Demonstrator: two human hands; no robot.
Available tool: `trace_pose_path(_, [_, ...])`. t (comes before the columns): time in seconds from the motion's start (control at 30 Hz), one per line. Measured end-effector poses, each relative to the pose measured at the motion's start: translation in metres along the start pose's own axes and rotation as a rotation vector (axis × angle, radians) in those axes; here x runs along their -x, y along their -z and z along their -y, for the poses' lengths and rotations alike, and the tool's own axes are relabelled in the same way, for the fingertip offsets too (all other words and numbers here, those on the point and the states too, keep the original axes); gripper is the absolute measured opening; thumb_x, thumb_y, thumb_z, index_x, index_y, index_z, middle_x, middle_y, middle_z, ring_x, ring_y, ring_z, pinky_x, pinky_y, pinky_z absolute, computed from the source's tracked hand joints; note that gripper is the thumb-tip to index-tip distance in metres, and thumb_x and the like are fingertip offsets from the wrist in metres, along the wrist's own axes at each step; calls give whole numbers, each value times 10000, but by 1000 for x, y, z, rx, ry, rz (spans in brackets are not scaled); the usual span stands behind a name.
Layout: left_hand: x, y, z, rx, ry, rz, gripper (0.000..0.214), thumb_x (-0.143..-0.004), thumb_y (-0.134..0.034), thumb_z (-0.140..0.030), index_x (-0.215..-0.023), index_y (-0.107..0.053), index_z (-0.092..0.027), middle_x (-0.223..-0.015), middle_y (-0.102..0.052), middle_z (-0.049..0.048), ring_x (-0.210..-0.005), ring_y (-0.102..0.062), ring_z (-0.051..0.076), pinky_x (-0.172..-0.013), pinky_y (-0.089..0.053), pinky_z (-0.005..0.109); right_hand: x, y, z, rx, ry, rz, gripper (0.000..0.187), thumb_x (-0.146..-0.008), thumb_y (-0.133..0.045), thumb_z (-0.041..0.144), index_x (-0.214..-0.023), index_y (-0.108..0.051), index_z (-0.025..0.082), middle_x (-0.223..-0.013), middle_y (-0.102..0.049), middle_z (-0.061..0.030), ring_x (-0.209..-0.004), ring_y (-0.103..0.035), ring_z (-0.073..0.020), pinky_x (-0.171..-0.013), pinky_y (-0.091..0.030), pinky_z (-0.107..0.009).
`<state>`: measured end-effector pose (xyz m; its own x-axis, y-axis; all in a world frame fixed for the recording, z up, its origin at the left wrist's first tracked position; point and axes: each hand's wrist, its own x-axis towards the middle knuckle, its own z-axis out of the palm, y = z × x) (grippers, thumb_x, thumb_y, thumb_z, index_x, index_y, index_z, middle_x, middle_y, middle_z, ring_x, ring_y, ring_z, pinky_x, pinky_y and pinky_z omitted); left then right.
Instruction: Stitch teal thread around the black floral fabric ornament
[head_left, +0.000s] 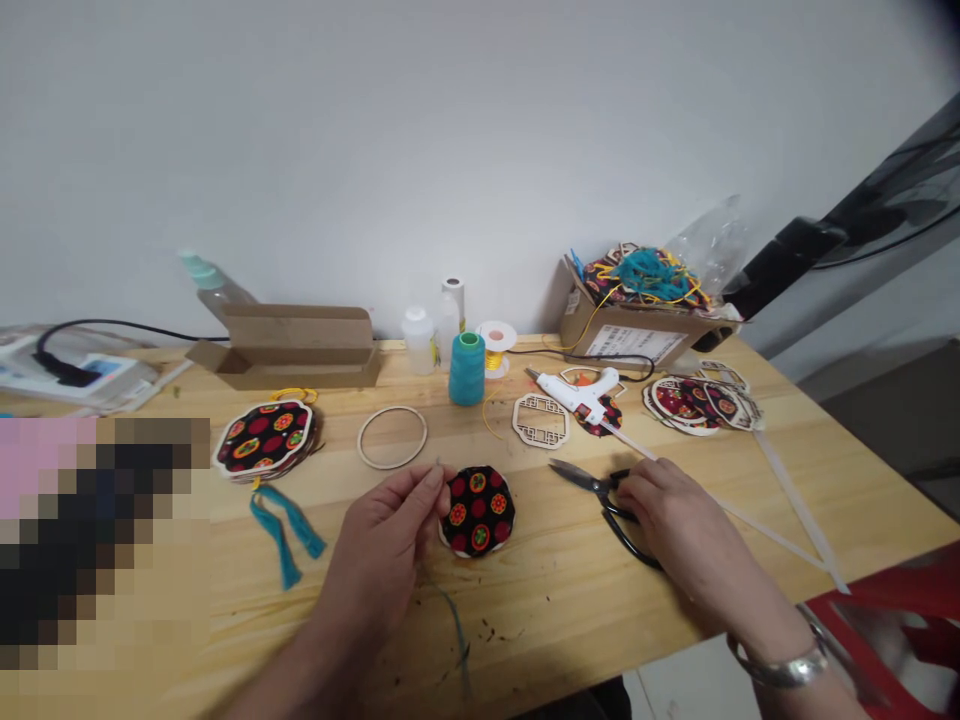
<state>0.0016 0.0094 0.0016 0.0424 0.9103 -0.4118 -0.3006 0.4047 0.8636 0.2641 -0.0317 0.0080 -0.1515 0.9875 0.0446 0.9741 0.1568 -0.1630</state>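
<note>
Disc [478, 511] of flowered cloth at the front middle of the table [555, 620], its left edge pinched in the left hand [390, 525].

Well apart from it, the right hand [675, 510] bends over the handles of the scissors [596, 484]; whether it grips them I cannot tell. Pale, streaky wood makes up the tabletop, specked with dark scraps [491, 635] near the front, and a plain greyish wall [450, 130] rises behind. Toward it stand an open box [300, 375], a teal thread cone [467, 372] and a heaped carton [637, 340]. A hoop [391, 466] lies left of the disc. Pale floor [679, 690] shows below the front edge; a blurred patch hides the left corner.
</note>
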Motion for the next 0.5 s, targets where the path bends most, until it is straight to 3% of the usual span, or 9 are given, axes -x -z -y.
trace_pose_path(0.13, [0,-1,1,65,-7,87,219,-650,-684,-290,-811,-663,-142,-593,-544,-30,-416,-324,21,-378,-223,147,-4,11,5,-234,-28,3,193,-856,-390,166,-704,-507,183,-747,-538,-39,-726,-488,-168,-660,-383,-290])
trace_pose_path(0.27, [0,-2,-1,125,26,138,178,-673,-671,-265,-772,-658,-117,-606,-552,-13,-426,-321,14,-387,-227,139,-20,30,27,-520,-7,87,155,-869,-394,214,-757,-498,193,-695,-536,9,-639,-484,-121,-589,-379,-229])
trace_pose_path(0.5, [0,0,-6,174,-33,65,182,-677,-668,-279,-749,-647,-112,-594,-558,-9,-404,-276,6,-378,-202,141,-65,46,78,-554,227,207,149,-829,-451,166,-743,-570,182,-675,-577,21,-628,-485,-104,-570,-334,-216])
